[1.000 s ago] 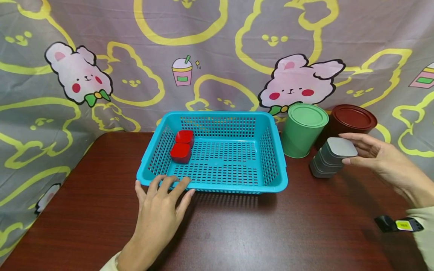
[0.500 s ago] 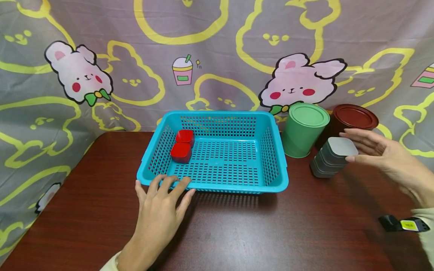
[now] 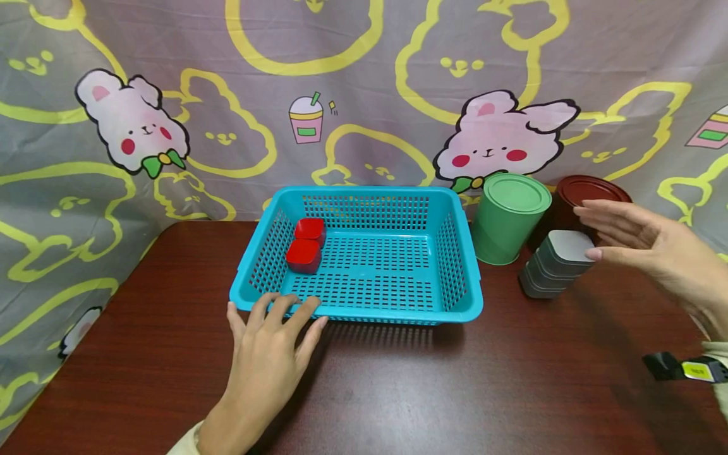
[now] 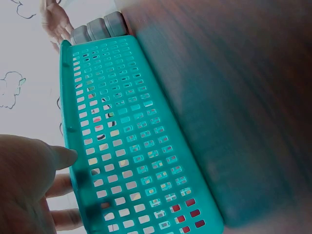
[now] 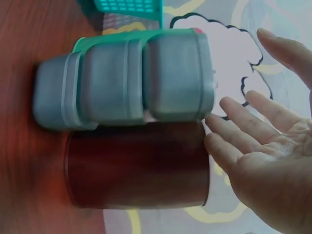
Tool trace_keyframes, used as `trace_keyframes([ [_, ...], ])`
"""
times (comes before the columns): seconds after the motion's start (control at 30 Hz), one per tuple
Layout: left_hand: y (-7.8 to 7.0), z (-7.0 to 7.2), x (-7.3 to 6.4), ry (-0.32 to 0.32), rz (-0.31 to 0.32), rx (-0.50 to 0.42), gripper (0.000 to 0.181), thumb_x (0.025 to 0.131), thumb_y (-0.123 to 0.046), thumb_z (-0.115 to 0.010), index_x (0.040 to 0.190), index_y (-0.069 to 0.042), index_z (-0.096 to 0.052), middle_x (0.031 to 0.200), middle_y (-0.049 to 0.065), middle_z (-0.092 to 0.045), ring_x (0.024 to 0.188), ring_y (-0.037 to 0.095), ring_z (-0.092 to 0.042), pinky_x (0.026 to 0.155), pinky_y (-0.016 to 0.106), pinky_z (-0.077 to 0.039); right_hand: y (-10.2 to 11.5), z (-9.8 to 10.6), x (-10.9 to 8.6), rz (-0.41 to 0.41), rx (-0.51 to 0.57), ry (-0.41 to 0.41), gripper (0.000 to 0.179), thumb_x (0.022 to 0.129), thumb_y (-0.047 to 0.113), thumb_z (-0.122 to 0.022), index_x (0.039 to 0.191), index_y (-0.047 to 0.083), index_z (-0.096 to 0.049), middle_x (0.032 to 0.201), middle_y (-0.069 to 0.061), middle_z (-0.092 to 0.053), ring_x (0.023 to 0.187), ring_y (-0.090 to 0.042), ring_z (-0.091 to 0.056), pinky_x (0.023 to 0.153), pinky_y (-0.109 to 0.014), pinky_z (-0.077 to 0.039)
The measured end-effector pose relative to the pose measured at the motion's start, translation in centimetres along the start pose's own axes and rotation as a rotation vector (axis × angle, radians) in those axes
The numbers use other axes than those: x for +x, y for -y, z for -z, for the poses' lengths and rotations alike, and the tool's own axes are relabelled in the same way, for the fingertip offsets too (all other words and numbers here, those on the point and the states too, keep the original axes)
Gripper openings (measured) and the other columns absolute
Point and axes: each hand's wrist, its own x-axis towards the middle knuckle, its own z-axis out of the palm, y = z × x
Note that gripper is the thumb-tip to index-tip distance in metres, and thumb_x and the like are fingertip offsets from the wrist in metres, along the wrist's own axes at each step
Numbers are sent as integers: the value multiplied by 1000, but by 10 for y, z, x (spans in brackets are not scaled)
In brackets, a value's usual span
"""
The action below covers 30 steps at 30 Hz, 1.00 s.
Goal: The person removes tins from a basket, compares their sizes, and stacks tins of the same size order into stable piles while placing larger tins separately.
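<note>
A blue-green plastic basket (image 3: 364,309) stands on the table with two red square containers (image 3: 304,255) inside at its left end. My left hand (image 3: 264,354) holds its front rim near the left corner, fingers over the rim and thumb at the outer side. Right of the basket rise three grey containers (image 3: 560,262), stacked upright; the right wrist view shows each grey container (image 5: 113,80) clearly. My right hand (image 3: 654,249) hovers beside the top one with fingers extended and nothing in it. In the right wrist view the fingers (image 5: 231,131) lie close to the top container.
Behind the grey stack stand a green can (image 3: 512,215) and a dark red can (image 3: 591,196). A cartoon-printed cloth (image 3: 370,95) hangs behind the brown table (image 3: 387,392).
My right hand has let go of the grey stack and drawn up and to the right, its fingers spreading. The left hand and the basket stay where they were.
</note>
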Motion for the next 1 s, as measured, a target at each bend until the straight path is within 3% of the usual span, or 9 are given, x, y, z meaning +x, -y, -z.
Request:
trace_keyframes([
  [0.1, 0, 0, 0, -1, -1, 0, 31, 94, -37, -76, 119, -19, -79, 108, 12, -75, 112, 45, -64, 97, 93, -28, 9, -4, 4, -34, -153, -26, 69, 96, -14, -64, 158, 8, -43, 151, 16, -57, 131, 12, -55, 92, -5, -47],
  [0.23, 0, 0, 1, -5, -2, 3, 32, 92, -36, -78, 119, -20, -79, 108, 12, -75, 112, 45, -64, 98, 92, -28, 23, -10, 8, -86, -273, -44, 70, 96, -5, -69, 158, 16, -44, 153, 17, -54, 132, 17, -51, 92, -4, -45],
  [0.43, 0, 0, 0, -9, -5, 0, 31, 92, -36, -78, 119, -20, -79, 108, 12, -75, 111, 45, -64, 97, 92, -28, 44, -24, 16, -135, -290, -5, 72, 96, 5, -74, 159, 25, -44, 157, 14, -50, 137, 16, -46, 95, -4, -41],
  [0.67, 1, 0, 0, -16, -13, 5, 31, 93, -37, -77, 119, -21, -78, 108, 11, -75, 110, 45, -65, 96, 93, -29, 63, -46, 29, -91, -270, 55, 71, 97, 9, -75, 158, 25, -44, 161, 7, -47, 146, 5, -43, 103, -4, -40],
  [0.73, 1, 0, 0, -14, -12, 5, 33, 100, -44, -68, 120, -20, -78, 108, 11, -75, 111, 45, -65, 96, 93, -29, 67, -53, 33, -88, -275, 66, 70, 97, 13, -76, 158, 26, -45, 161, 6, -48, 146, 4, -44, 102, -4, -41],
  [0.83, 1, 0, 0, -12, -9, 8, 49, 109, -56, -46, 120, -21, -78, 108, 11, -75, 111, 45, -64, 97, 92, -29, 73, -61, 40, -91, -278, 88, 70, 97, 17, -77, 158, 27, -45, 161, 4, -49, 148, 0, -45, 100, -5, -44],
  [0.87, 1, 0, 0, -12, -9, 7, 51, 109, -56, -44, 120, -21, -78, 108, 11, -75, 111, 45, -64, 97, 93, -29, 75, -64, 42, -98, -284, 90, 70, 97, 19, -77, 158, 28, -45, 161, 5, -49, 148, -1, -45, 99, -5, -44],
  [0.93, 1, 0, 0, -11, -9, 10, 47, 108, -55, -47, 119, -21, -78, 108, 11, -75, 111, 45, -64, 96, 92, -29, 77, -68, 46, -115, -297, 97, 69, 96, 22, -78, 157, 32, -46, 161, 5, -49, 150, -7, -45, 98, -5, -45],
  [1.0, 0, 0, 0, -10, -9, 11, 34, 103, -47, -63, 119, -22, -78, 108, 10, -74, 111, 45, -65, 96, 92, -29, 80, -74, 50, -124, -317, 104, 69, 96, 25, -79, 156, 34, -46, 160, 6, -50, 152, -14, -44, 97, -4, -45],
])
